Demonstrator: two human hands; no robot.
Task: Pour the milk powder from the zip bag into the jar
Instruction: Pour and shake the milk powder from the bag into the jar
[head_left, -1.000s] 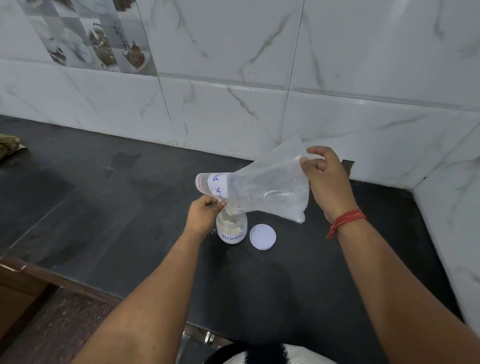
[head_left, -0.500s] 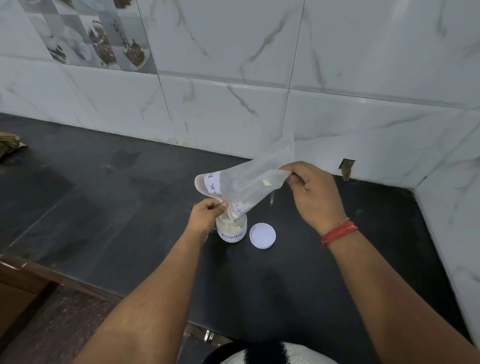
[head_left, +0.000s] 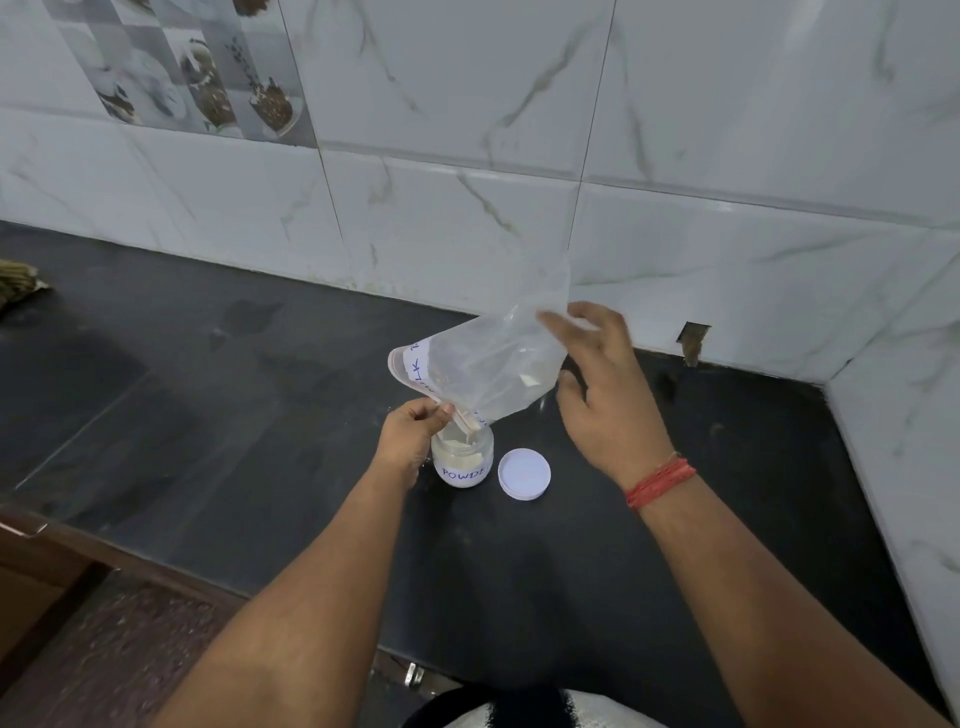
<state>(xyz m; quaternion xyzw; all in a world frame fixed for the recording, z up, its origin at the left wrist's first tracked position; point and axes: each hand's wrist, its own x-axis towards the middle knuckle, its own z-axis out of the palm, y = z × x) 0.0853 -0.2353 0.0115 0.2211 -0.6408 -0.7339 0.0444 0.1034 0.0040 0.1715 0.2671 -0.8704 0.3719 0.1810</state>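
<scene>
A clear zip bag (head_left: 488, 364) with a white label hangs tilted, its open mouth pointing down into a small glass jar (head_left: 464, 462) marked POWDER. The jar stands on the black counter (head_left: 260, 441) and holds pale powder. My left hand (head_left: 413, 431) pinches the bag's lower mouth corner right beside the jar's rim. My right hand (head_left: 605, 395) is at the bag's raised far end, fingers spread and blurred, touching the plastic without a firm grip. Only traces of powder show inside the bag.
The jar's white lid (head_left: 523, 474) lies flat on the counter just right of the jar. Marble-look wall tiles (head_left: 675, 234) close off the back and right side. A brown bundle (head_left: 18, 278) sits at the far left. The counter's front edge runs along the lower left.
My right hand let go of its pinch on the bag's far end and now has spread fingers against it. The bag stays tilted over the jar; the left hand holds its place.
</scene>
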